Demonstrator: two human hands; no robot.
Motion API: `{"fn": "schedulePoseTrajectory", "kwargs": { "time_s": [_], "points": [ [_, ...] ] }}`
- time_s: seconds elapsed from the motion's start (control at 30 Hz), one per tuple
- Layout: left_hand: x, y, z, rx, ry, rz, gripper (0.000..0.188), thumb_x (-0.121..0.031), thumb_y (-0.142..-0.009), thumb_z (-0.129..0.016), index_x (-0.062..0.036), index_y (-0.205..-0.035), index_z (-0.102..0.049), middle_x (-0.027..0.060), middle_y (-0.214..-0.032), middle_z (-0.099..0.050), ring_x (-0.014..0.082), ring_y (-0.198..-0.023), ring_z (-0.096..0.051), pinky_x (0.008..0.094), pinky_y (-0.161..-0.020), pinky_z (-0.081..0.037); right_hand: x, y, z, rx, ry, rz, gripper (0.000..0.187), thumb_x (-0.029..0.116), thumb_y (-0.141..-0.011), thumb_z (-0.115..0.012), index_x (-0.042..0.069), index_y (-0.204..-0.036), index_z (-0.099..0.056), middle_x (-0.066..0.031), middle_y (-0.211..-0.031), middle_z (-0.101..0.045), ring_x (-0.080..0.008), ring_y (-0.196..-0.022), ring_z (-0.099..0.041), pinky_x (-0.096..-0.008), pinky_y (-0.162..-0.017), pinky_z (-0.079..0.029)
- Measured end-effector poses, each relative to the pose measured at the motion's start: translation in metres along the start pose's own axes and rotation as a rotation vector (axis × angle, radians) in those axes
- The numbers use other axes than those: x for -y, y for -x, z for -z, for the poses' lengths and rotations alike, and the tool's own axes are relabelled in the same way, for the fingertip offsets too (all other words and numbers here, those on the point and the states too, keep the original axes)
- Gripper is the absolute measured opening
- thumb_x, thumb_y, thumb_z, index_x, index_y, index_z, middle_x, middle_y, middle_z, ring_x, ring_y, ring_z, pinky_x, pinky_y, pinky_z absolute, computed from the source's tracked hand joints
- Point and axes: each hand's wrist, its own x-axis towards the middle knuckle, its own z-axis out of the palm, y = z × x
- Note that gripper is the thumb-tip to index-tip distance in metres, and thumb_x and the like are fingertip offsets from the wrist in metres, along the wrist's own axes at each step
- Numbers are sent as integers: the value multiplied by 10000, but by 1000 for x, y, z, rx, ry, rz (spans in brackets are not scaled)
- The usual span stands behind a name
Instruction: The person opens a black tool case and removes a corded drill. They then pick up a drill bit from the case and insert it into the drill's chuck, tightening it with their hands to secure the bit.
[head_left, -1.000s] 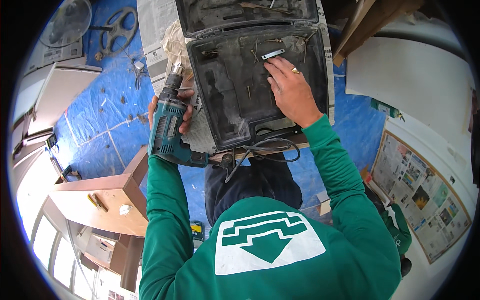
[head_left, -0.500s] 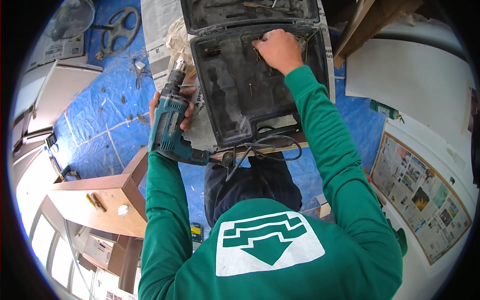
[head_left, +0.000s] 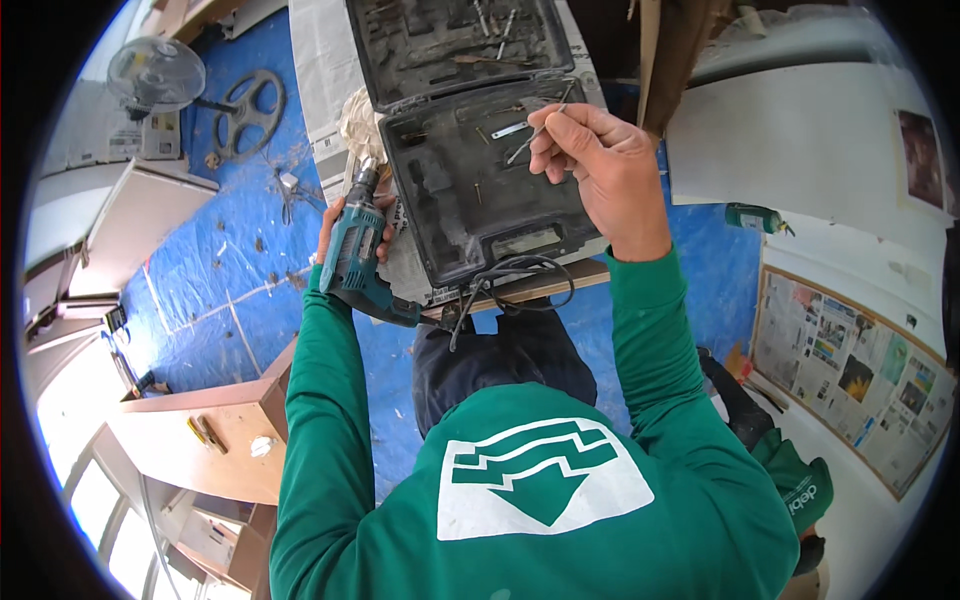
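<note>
My left hand (head_left: 328, 230) is wrapped round the body of a teal corded power drill (head_left: 352, 250), whose metal chuck points away from me. My right hand (head_left: 610, 175) pinches a thin drill bit (head_left: 519, 151) between thumb and fingers, above an open black tool case (head_left: 440, 205). Inside the case's near half lie a flat metal strip (head_left: 509, 130) and a small screw or nail (head_left: 478, 192). More drill bits (head_left: 507, 33) rest in the lid. The drill's black cord (head_left: 515, 268) loops over the case's handle edge.
Newspaper (head_left: 325, 75) covers the bench under the case, with a crumpled cloth or paper (head_left: 360, 125) beside it. Blue sheeting (head_left: 215, 265) spreads over the floor. At left stand a fan (head_left: 155, 75) and a wooden cabinet (head_left: 190, 440). Another person in green (head_left: 790, 475) is at the lower right.
My right hand has lifted out of the case and come back toward me with the drill bit in it. The left hand keeps the drill in about the same place.
</note>
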Motion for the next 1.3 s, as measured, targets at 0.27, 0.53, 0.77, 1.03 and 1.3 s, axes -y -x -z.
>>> {"fn": "schedulePoseTrajectory", "kwargs": {
  "time_s": [0.27, 0.53, 0.77, 1.03, 1.3],
  "points": [
    [-33, 20, -1, -519, -470, 175, 811, -748, -987, -636, -9, -1312, -712, 166, -1040, -795, 252, -754, -764, 390, -721, -661, 20, 41, 27, -20, 81, -4, 280, 228, -1081, -710, -33, -1145, -785, -77, -936, -774, -145, -816, -735, -274, -693, -538],
    [-48, 16, -44, -546, -1568, 226, 745, -685, -872, -819, -20, -1207, -782, 78, -1025, -791, 205, -873, -729, 378, -824, -566, -95, 30, 86, -96, -12, -411, 242, 227, -1036, -737, -11, -1079, -740, -107, -988, -799, -186, -828, -782, -279, -667, -554],
    [-27, 25, -23, -526, -1475, -45, 686, -491, -846, -917, -20, -1309, -733, 63, -1136, -786, 185, -947, -721, 350, -907, -577, -127, 41, 89, -31, -95, -503, 195, 192, -1033, -730, 6, -1092, -719, -113, -1012, -791, -192, -862, -773, -301, -691, -581],
    [-31, 2, -54, -523, -1720, 14, 902, -626, -832, -874, 60, -1373, -649, 255, -1247, -747, 368, -1184, -720, 430, -1017, -550, -147, -20, 92, 188, 271, -623, 199, 193, -1014, -747, 5, -1074, -768, -63, -935, -774, -141, -776, -716, -298, -684, -576],
    [-10, 13, -32, -698, -1971, -88, 1123, -692, -756, -906, 130, -1402, -495, 384, -1413, -574, 486, -1375, -567, 513, -1121, -508, -160, -26, 80, 141, 484, -577, 352, 215, -1000, -751, -71, -1203, -725, -137, -945, -793, -162, -707, -723, -284, -574, -546]
  ]
}}
